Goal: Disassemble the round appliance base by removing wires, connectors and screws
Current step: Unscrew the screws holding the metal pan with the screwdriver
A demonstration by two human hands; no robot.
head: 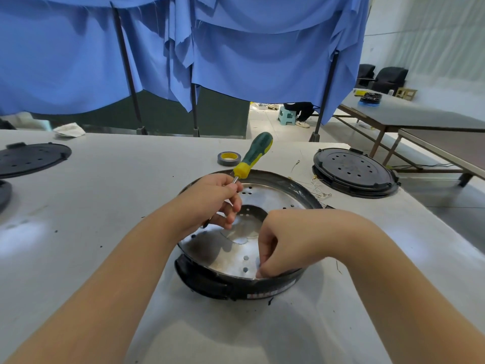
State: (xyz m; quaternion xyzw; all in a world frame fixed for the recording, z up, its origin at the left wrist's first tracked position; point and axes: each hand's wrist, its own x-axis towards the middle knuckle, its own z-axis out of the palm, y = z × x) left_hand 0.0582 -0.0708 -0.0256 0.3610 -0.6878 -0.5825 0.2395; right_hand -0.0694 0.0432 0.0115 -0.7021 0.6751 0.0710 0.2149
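Left hand [214,198] grips green-yellow screwdriver [253,156] shaft; right hand [279,245] fingers curled, possibly pinching something at round black-rimmed metal base's [223,248] 5 o'clock.

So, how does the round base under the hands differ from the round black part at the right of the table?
The round base shows a shiny metal plate inside a black rim; the round black part is dark and matt all over. Both hands work on the base: the left hand holds the screwdriver, and the right hand reaches its near edge. The black part lies untouched. Both are round, with small holes.
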